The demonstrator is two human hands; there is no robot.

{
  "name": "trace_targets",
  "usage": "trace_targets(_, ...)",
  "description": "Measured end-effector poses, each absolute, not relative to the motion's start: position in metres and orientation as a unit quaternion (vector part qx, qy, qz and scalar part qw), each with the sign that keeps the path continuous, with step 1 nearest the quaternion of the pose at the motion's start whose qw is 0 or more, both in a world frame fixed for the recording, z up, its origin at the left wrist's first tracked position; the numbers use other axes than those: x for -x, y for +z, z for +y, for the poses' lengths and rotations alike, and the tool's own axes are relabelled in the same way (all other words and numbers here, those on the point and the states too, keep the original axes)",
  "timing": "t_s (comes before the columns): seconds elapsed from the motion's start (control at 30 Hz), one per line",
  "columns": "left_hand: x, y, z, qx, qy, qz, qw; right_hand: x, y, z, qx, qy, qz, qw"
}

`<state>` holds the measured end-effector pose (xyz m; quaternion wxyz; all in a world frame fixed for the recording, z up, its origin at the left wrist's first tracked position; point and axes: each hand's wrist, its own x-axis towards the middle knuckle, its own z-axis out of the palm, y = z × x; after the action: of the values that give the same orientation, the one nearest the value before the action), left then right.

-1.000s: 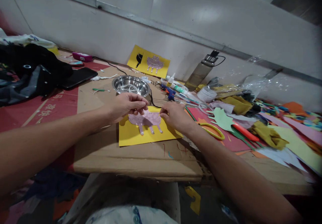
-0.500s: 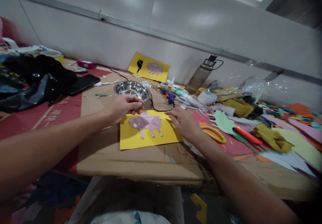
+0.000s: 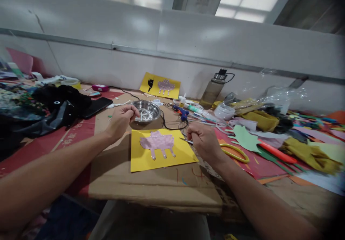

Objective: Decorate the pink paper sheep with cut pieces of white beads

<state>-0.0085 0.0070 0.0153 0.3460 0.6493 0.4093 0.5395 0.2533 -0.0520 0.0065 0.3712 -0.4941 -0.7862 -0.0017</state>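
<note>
My left hand (image 3: 122, 119) is closed in a pinch at the near left rim of a steel bowl (image 3: 152, 119), which has pale strings in it. Whatever those fingers hold, if anything, is hidden. My right hand (image 3: 203, 139) is closed at the right edge of a yellow card (image 3: 140, 162). A thin pointed metal tip (image 3: 185, 140) juts out by its fingers; I cannot tell whether the hand holds it. On the card lies a pink shape (image 3: 159, 143) with small beads along its top and at the ends of its legs.
A second decorated yellow card (image 3: 169, 93) leans against the wall. A blue glue gun (image 3: 183, 114) and a bottle (image 3: 212, 89) stand behind my right hand. Yellow scissor handles (image 3: 237, 157) and a green cutout (image 3: 244, 137) lie to the right, a black phone (image 3: 98, 107) to the left.
My left hand has moved left, from above the pink shape to the bowl's rim. My right hand has curled tighter beside the card. The view has tilted up.
</note>
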Motion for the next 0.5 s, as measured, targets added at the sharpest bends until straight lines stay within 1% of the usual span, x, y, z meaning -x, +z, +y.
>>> trace_targets(0.13,0.021,0.011,0.028,-0.636,0.557,0.480,0.233,-0.252,0.003,-0.050,0.487,-0.013,-0.796,0.360)
trace_targets(0.23,0.032,0.002,0.048,-0.603,0.541,0.571,0.132,-0.251,-0.001,-0.047,0.491,-0.005,-0.795,0.355)
trace_targets(0.27,0.035,0.000,0.052,-0.592,0.532,0.594,0.120,-0.251,-0.002,-0.046,0.494,-0.004,-0.795,0.351)
trace_targets(0.3,0.038,-0.002,0.055,-0.583,0.521,0.608,0.138,-0.251,-0.003,-0.045,0.496,-0.002,-0.796,0.348)
trace_targets(0.37,0.041,-0.005,0.057,-0.587,0.458,0.625,0.235,-0.251,-0.005,-0.045,0.497,0.002,-0.797,0.343)
trace_targets(0.43,0.041,-0.006,0.055,-0.596,0.399,0.626,0.305,-0.250,-0.006,-0.045,0.494,0.008,-0.799,0.343)
trace_targets(0.5,0.040,-0.006,0.053,-0.606,0.382,0.622,0.317,-0.249,-0.007,-0.045,0.489,0.015,-0.801,0.346)
